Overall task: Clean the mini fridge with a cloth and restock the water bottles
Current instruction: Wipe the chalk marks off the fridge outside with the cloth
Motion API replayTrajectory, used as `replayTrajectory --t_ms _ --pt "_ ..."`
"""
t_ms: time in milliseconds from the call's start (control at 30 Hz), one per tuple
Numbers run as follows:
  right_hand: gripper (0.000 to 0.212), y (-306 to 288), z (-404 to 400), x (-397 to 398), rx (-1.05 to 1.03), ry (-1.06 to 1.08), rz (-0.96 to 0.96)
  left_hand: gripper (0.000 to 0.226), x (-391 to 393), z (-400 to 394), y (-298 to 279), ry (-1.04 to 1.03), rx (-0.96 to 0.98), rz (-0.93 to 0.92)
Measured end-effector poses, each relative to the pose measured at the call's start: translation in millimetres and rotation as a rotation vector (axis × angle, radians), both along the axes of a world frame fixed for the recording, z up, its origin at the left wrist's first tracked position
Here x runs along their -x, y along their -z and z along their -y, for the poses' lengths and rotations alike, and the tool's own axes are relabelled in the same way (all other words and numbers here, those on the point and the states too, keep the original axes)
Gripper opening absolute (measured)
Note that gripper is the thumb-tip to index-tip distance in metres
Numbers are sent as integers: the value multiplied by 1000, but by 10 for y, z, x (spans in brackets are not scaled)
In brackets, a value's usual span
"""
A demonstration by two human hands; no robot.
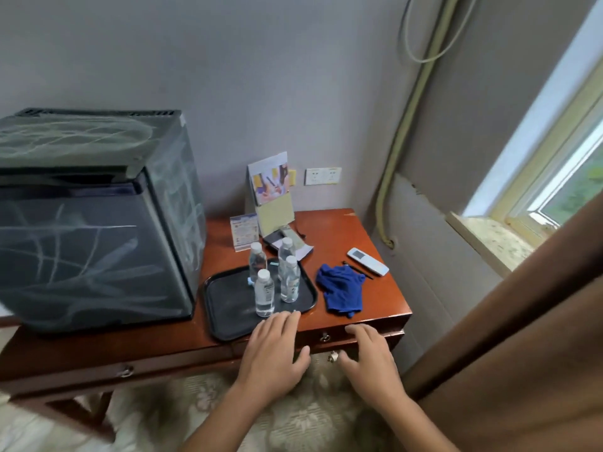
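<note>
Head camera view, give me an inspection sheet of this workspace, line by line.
Surface: wooden table, drawers shut.
Job's things: mini fridge closed, streaked; four water bottles upright on black tray; blue cloth crumpled beside tray.
Clutter: remote, pen, leaflet stand, card.
Grippers: left hand and right hand open, holding nothing.
Cables: hose and pipe on wall.
Surroundings: window, brown curtain, wall sockets.

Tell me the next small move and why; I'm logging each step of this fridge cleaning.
Probably reach the right hand forward to the blue cloth. Both hands are empty, the left hand by the tray, the cloth lies loose on the table, and the mini fridge is shut and smeared.
</note>
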State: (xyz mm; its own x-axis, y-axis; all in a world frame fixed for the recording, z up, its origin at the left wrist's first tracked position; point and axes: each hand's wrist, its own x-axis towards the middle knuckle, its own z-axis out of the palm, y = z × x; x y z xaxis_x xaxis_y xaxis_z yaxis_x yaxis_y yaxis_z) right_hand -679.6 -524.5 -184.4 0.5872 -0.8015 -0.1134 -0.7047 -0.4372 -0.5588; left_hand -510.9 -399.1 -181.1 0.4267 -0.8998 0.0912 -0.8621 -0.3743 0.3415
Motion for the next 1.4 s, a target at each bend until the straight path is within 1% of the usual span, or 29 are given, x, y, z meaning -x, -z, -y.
replayTrajectory --t_ms 233,400,667,767,933,1033,1100,1167,1233,1367,1400 --pt "61 218 354 -123 51 113 -112 72 -154 755 269 176 -95 25" --pt "62 519 791 -287 12 124 -170 74 -232 1305 568 219 -181 27" --pt "67 1014 1930 -821 -84 62 -257 74 -604 2350 1028 167 -342 -51" --pt "71 1272 2259 -1077 -146 2 -284 76 -720 2780 1254 125 -401 -105" --pt "81 1707 2418 -1294 -249 -36 -391 80 -844 3283 1582 103 -531 -118" --pt "75 1816 2441 -1334 -212 -35 -449 77 -864 3377 1737 88 -621 -181" --pt "66 1837 2548 -1341 -213 -24 -436 76 -852 3430 1788 76 -631 -180" --pt "54 1783 2703 -1321 -231 -16 -382 71 -827 3479 1769 61 -615 -182" --pt "48 1662 2848 -1275 -243 -38 -351 68 -803 3499 1732 55 -618 -212" --pt "59 1312 2911 -1079 -265 -11 -222 80 -701 3359 1597 48 -591 -257" --pt "59 1207 2881 -1016 -260 -7 -169 83 -668 3287 1548 35 -549 -267"
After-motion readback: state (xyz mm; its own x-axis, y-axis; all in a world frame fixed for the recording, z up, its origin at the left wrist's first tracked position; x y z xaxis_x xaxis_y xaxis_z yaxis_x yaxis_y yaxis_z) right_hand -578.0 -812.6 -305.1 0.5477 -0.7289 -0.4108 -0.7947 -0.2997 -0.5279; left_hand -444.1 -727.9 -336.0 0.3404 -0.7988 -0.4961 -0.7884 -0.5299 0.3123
